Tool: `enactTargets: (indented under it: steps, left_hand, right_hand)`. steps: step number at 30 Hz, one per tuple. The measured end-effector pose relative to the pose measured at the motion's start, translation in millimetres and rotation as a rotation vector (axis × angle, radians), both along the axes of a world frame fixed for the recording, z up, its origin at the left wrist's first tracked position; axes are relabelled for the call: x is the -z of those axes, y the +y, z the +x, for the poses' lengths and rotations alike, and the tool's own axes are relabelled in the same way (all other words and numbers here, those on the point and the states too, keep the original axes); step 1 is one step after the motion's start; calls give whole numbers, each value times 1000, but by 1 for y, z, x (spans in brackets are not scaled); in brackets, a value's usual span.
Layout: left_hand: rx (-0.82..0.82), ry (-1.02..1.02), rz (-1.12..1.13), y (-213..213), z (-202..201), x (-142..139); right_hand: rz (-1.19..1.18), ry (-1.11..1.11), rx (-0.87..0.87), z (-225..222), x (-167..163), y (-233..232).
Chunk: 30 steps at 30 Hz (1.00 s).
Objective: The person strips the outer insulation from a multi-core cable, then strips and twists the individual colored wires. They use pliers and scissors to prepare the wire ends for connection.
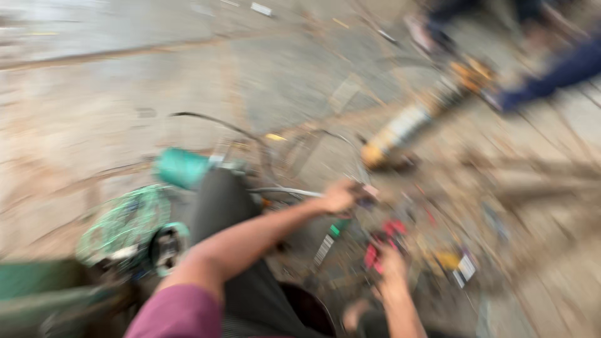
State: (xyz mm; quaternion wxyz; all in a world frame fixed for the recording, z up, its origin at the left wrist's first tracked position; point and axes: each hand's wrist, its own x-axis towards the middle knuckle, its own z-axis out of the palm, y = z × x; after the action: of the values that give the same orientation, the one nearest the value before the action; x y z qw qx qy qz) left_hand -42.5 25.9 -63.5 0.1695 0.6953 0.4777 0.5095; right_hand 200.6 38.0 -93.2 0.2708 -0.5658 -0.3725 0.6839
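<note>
The whole head view is smeared by motion. My left hand (339,196), on a bare forearm with a maroon sleeve, reaches forward and seems closed near a small dark object and a thin metal rod (282,191). My right hand (393,261) is lower, resting at a red tool or part (383,241); its grip is too blurred to judge. A teal cylinder (182,167) and a teal wire-mesh guard (125,222) lie to the left of my arm.
A long yellow and white tool (400,133) lies on the dusty concrete floor ahead. Another person's blue-clad legs (551,75) are at the top right. Small scattered parts sit at lower right, a green box (37,291) at lower left.
</note>
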Motion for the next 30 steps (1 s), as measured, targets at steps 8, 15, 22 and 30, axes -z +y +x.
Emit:
enactTargets:
  steps: [8, 15, 22, 30]
  left_hand:
    - [85, -500, -486, -14, 14, 10]
    - [-8, -524, -567, -12, 31, 1]
    - [502, -148, -686, -17, 0, -9]
    - [421, 313, -724, -35, 3, 11]
  right_hand:
    - [234, 110, -49, -6, -24, -32]
    - [713, -377, -83, -37, -18, -37]
    - [704, -433, -577, 8, -43, -26]
    - [582, -878, -720, 29, -37, -20]
